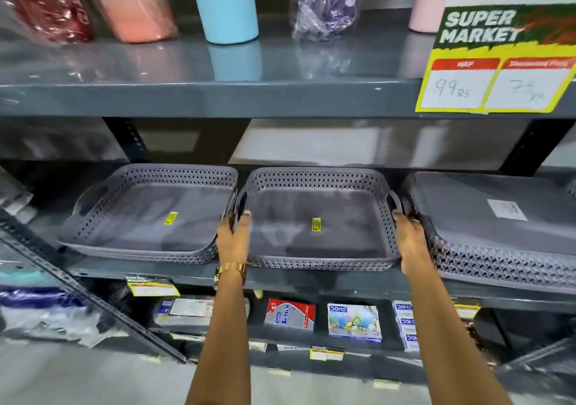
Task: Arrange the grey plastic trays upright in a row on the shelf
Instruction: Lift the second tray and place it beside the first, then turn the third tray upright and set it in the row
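Observation:
Three lots of grey perforated plastic trays lie flat on the middle shelf [280, 280]. The middle tray [318, 180] sits open side up with a yellow sticker inside. My left hand [232, 236] grips its left handle and my right hand [410, 239] grips its right handle. The left tray [146, 174] lies flat beside it, also with a yellow sticker. At the right, a stack of trays [486, 214] lies upside down with a white label on top.
The upper shelf [218, 99] carries tumblers in red, pink, blue and purple, with a "Super Market" price sign [498, 62] at its right. Stationery boxes [353, 320] fill the lower shelf. A slanted metal upright [93, 295] crosses at the left.

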Demonstrator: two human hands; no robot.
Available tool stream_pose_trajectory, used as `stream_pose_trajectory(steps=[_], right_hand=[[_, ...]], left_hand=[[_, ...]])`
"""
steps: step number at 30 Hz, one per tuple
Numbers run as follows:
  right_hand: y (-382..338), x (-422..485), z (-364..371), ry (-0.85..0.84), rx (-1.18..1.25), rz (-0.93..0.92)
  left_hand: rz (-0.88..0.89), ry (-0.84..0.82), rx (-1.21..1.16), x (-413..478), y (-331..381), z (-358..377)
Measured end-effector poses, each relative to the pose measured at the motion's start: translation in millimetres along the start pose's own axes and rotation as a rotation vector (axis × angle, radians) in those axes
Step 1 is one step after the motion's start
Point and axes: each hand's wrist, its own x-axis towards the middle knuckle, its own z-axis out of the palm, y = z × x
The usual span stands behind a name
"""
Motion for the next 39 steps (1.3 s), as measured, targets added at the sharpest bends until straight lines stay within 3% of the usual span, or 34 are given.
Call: stream_pose_trajectory(steps=[3,8,10,19,23,26,30,34,37,39], right_hand=[[3.4,-8.6,2.2,0.027,-0.104,-0.071],[-4.8,-20.4,-4.7,0.041,-0.267,-0.323],[-14.4,-23.2,-10.5,0.054,-0.298,-0.4],[-61.6,5.6,-79.5,0.123,-0.255,-0.549],[-69.3,52.7,-146.3,0.189,-0.441,-0.485],[-71.0,93.5,-202.8,0.291,-0.686,-0.397],[-66.5,130.2,-249.9,0.332,-0.821,-0.202],[-65.2,146.6,-264.2,0.231,-0.708,-0.136],[-64.7,151.5,-270.0,0.219,-0.669,-0.178],[-74.5,149.4,-272.7,0.245,-0.5,-0.276]], left_hand=[[0.109,-0.026,0.238,-4.6,-0.1,0.1],[0.515,0.016,0.835,-24.4,16.9,8.0],[0.61,0.035,0.944,-34.2,32.3,17.5],[0.648,-0.328,0.49,-107.6,73.1,130.4],[0.418,-0.542,0.246,-138.1,75.9,205.9],[0.286,-0.658,0.298,-150.9,71.9,260.6],[0.287,-0.486,0.546,-149.6,55.8,306.0],[0.061,-0.368,0.608,-160.4,39.3,326.4],[0.069,-0.28,0.566,-168.3,44.8,328.3],[0.171,-0.198,0.426,-171.5,59.9,329.8]])
